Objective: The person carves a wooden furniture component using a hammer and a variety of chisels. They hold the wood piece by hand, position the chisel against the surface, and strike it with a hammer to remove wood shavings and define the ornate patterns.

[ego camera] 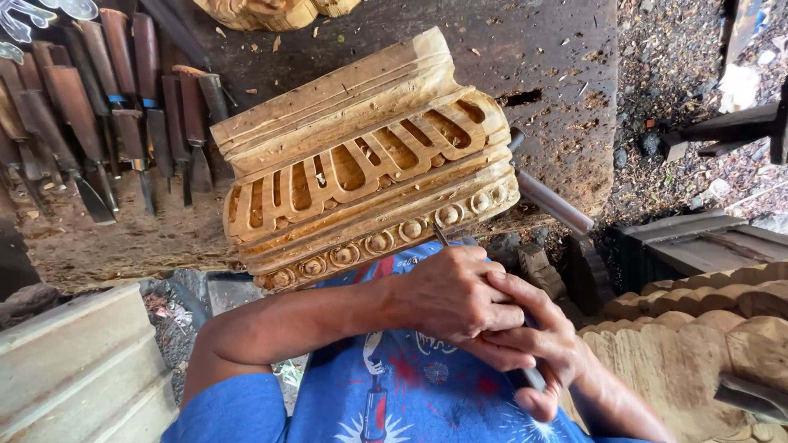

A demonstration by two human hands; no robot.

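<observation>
At the near edge of the workbench [558, 49], tipped toward the camera, sits the carved wooden block [365, 160], pale yellow, with a row of slotted openings across its middle and a band of small round rosettes along its lower edge. Against that rosette band, a thin chisel [441, 234] shows its metal tip, just touching the wood near the right-hand rosettes. Only that short bit of blade is visible; the rest vanishes into the hands.

Left hand [455, 295] is clenched around the chisel shaft, knuckles up, forearm running across the blue printed shirt [386, 394]. Right hand [538, 340] wraps in from the other side, fingers overlapping the left, gripping the dark handle whose end pokes out just below the palm. Exactly where one grip ends and the other starts is hard to make out.

Behind the block's right end, a metal rod [550, 201] sticks out at an angle; its upper end is hidden by the carving. Far left on the bench lies a row of chisels [107, 107] with brown wooden handles, several cut off by the frame edge. Top centre, another carved piece [271, 12] is mostly out of view. Lower right, scalloped carved boards [698, 328] are stacked, partly cropped. Lower left, a plain moulded plank [74, 369] also runs out of frame.
</observation>
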